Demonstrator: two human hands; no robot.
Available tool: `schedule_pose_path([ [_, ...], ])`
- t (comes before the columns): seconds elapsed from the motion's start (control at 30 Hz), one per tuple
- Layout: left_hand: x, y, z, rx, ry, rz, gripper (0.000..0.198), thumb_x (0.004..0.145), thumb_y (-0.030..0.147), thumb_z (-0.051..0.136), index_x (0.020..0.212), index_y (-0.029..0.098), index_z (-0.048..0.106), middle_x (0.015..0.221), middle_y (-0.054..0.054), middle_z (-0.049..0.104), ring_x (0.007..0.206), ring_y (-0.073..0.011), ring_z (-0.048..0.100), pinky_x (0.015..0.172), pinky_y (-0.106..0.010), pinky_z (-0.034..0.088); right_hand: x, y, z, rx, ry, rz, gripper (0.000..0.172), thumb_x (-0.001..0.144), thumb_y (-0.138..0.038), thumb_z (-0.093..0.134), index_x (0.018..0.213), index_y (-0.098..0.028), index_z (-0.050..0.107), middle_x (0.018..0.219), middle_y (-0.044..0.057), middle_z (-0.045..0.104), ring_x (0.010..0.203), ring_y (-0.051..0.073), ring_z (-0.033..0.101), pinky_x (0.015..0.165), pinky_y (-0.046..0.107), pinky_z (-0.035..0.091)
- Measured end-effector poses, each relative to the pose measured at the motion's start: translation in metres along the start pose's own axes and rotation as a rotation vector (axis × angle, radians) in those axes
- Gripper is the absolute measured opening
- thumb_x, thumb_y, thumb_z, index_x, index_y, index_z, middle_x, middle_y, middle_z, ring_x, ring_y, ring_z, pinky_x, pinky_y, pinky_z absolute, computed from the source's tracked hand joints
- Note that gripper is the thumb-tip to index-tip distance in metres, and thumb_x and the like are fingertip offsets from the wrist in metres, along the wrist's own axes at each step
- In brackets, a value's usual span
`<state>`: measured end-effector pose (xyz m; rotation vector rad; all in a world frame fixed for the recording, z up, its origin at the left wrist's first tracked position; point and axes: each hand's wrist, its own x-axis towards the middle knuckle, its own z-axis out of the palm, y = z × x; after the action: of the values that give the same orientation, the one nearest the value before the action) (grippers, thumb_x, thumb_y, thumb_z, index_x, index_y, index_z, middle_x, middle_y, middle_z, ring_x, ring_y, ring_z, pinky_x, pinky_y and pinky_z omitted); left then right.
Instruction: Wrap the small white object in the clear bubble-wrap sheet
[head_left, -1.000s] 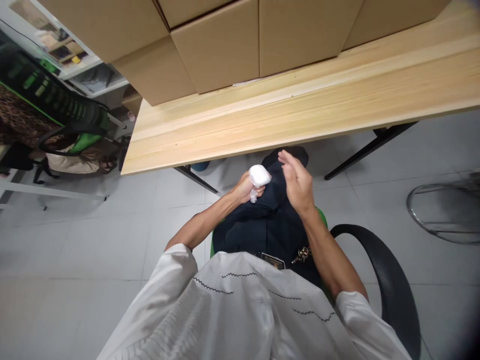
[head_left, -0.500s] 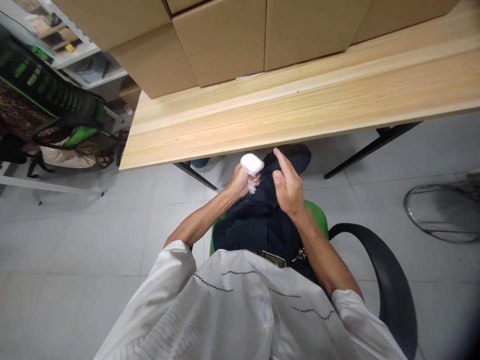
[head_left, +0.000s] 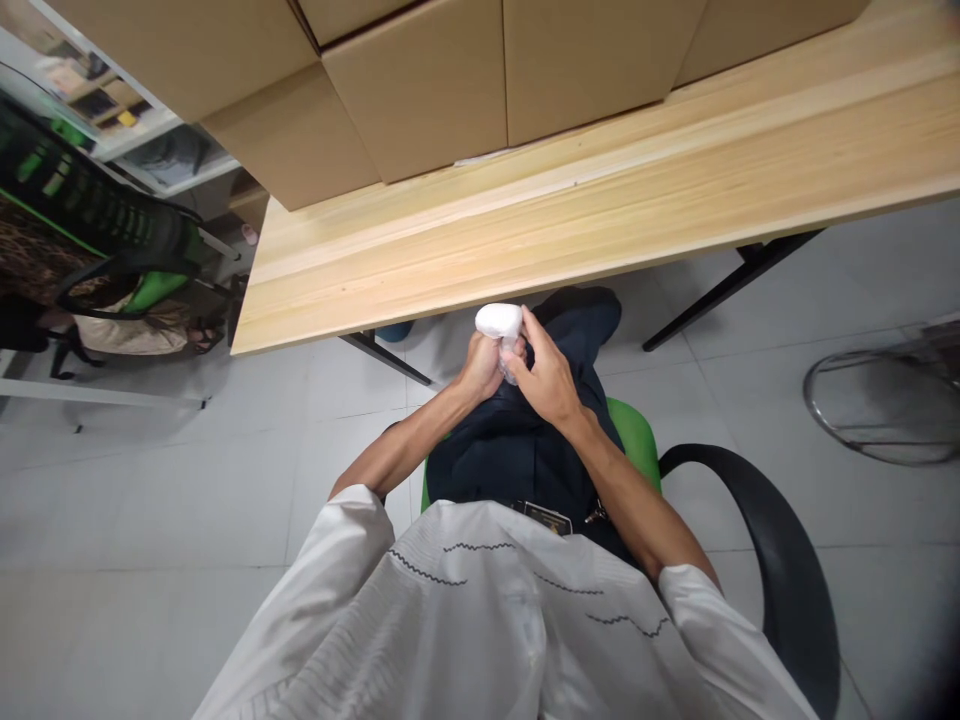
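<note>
A small white rounded bundle stands up out of my left hand, whose fingers are wrapped round its lower part. Crumpled clear plastic hangs below the white top. My right hand meets the bundle from the right: its index fingertip is at the edge of the white part and its thumb presses at the plastic. Both hands are over my lap, just in front of the table edge. What the bundle is made of, and its part inside my left fist, I cannot make out.
The wooden table lies just ahead, with several cardboard boxes on it. I sit on a green chair with a black armrest. A metal-framed stool stands right. At the left are another chair and a seated person.
My right hand has moved left from beside the bundle and closed onto it. My left hand keeps its hold, and the white top has tilted slightly. The camera view has shifted a little.
</note>
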<state>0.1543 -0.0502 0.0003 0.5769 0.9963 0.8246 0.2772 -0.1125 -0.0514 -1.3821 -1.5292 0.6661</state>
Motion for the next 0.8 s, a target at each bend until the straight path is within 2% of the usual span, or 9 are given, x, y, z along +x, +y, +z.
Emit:
schedule_pose_path([
  [0.17, -0.001, -0.007, 0.006, -0.012, 0.029, 0.073, 0.015, 0.097, 0.016, 0.077, 0.086, 0.02, 0.07, 0.068, 0.001, 0.069, 0.068, -0.0185, 0.076, 0.069, -0.026, 0.058, 0.009, -0.005, 0.002, -0.001, 0.038, 0.043, 0.082, 0.117, -0.046, 0.062, 0.195, -0.028, 0.044, 0.186, 0.012, 0.065, 0.166, 0.038, 0.069, 0.139, 0.06, 0.06],
  [0.23, -0.001, -0.006, 0.007, 0.008, 0.026, 0.093, 0.011, 0.097, 0.012, 0.077, 0.089, 0.018, 0.074, 0.072, 0.0, 0.074, 0.073, -0.0191, 0.079, 0.072, -0.026, 0.059, 0.013, -0.005, -0.005, -0.003, 0.053, 0.047, 0.076, 0.118, -0.044, 0.059, 0.192, -0.027, 0.049, 0.186, 0.011, 0.065, 0.165, 0.038, 0.07, 0.138, 0.061, 0.06],
  [0.33, -0.002, 0.002, 0.005, 0.083, -0.007, 0.111, 0.013, 0.096, 0.012, 0.083, 0.089, 0.017, 0.074, 0.074, 0.0, 0.076, 0.07, -0.0168, 0.078, 0.067, -0.023, 0.056, 0.02, -0.004, -0.017, -0.02, 0.082, 0.043, 0.067, 0.119, -0.044, 0.057, 0.183, -0.027, 0.061, 0.179, 0.011, 0.072, 0.16, 0.038, 0.074, 0.135, 0.058, 0.062],
  [0.43, -0.003, 0.017, 0.0, 0.185, -0.058, 0.126, 0.015, 0.099, 0.016, 0.086, 0.091, 0.016, 0.073, 0.074, -0.001, 0.077, 0.059, -0.0142, 0.072, 0.059, -0.023, 0.052, 0.029, -0.004, -0.03, -0.025, 0.116, 0.031, 0.06, 0.119, -0.047, 0.057, 0.174, -0.029, 0.07, 0.165, 0.01, 0.082, 0.147, 0.036, 0.082, 0.128, 0.054, 0.067],
  [0.6, 0.003, 0.047, -0.009, 0.295, -0.143, 0.244, 0.02, 0.103, 0.03, 0.089, 0.101, 0.021, 0.071, 0.067, 0.005, 0.071, 0.042, -0.0076, 0.049, 0.05, -0.023, 0.041, 0.057, -0.003, -0.048, -0.007, 0.172, 0.014, 0.053, 0.118, -0.055, 0.061, 0.155, -0.023, 0.082, 0.135, 0.012, 0.091, 0.125, 0.034, 0.088, 0.115, 0.048, 0.07],
  [0.7, 0.014, 0.068, -0.013, 0.386, -0.166, 0.334, 0.032, 0.102, 0.042, 0.095, 0.102, 0.023, 0.069, 0.069, 0.005, 0.069, 0.043, -0.0078, 0.048, 0.049, -0.023, 0.038, 0.083, -0.004, -0.059, -0.081, 0.198, -0.02, 0.048, 0.118, -0.059, 0.061, 0.133, -0.022, 0.087, 0.111, 0.009, 0.089, 0.11, 0.032, 0.087, 0.102, 0.043, 0.069],
  [0.8, 0.03, 0.097, -0.02, 0.602, -0.19, 0.455, 0.035, 0.104, 0.05, 0.094, 0.109, 0.025, 0.07, 0.07, 0.004, 0.067, 0.05, -0.0121, 0.054, 0.052, -0.024, 0.042, 0.115, -0.002, -0.071, -0.175, 0.205, -0.07, 0.048, 0.119, -0.067, 0.061, 0.109, -0.024, 0.082, 0.092, 0.005, 0.079, 0.098, 0.029, 0.08, 0.092, 0.041, 0.063],
])
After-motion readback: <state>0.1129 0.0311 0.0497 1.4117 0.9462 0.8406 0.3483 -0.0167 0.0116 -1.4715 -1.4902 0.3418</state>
